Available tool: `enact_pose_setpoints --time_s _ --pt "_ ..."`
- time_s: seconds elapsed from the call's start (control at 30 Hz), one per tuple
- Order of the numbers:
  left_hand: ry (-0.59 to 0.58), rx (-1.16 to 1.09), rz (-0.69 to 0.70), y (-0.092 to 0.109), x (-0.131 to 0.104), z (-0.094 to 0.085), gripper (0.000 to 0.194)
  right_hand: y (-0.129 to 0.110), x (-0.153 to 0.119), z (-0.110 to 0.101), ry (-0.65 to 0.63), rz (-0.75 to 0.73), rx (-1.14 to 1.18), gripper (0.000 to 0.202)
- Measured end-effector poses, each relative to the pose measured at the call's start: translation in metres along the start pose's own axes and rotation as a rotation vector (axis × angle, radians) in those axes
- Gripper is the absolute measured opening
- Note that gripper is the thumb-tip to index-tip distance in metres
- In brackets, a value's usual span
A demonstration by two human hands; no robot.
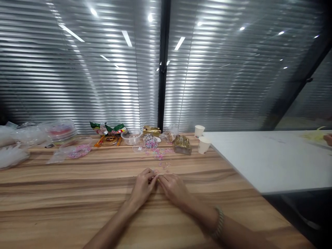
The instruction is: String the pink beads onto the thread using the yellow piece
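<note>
My left hand (pixel 143 186) and my right hand (pixel 173 188) rest on the wooden table (pixel 64 193), fingertips meeting over something tiny that I cannot make out. Just beyond my fingers lie several small pastel beads or loops (pixel 162 157), scattered toward a small pile of them (pixel 149 141). A beaded bracelet (pixel 219 221) circles my right wrist.
At the back stand a clear plastic bowl (pixel 131 137), snack packets (pixel 110 129), a gold wrapped pack (pixel 183 144), two paper cups (pixel 201 140), a dish of pink pieces (pixel 77 148) and plastic containers (pixel 61 131). A white table (pixel 272 159) adjoins on the right; another person's hand (pixel 329 139) shows at its far edge.
</note>
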State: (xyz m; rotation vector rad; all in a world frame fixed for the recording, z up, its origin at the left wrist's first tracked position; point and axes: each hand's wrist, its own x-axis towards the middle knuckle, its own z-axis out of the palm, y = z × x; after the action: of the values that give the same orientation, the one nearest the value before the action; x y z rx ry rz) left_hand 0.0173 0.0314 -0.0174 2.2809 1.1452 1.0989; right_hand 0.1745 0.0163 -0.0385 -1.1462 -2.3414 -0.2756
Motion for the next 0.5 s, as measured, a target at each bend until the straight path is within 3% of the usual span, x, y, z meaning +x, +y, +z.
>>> enact_pose_setpoints --time_s 0.5 --pt "0.088 0.050 0.235 0.0024 -0.0072 0.0023 0.018 0.0022 0.0000 0.0009 0.001 0.097 -0.036 0.012"
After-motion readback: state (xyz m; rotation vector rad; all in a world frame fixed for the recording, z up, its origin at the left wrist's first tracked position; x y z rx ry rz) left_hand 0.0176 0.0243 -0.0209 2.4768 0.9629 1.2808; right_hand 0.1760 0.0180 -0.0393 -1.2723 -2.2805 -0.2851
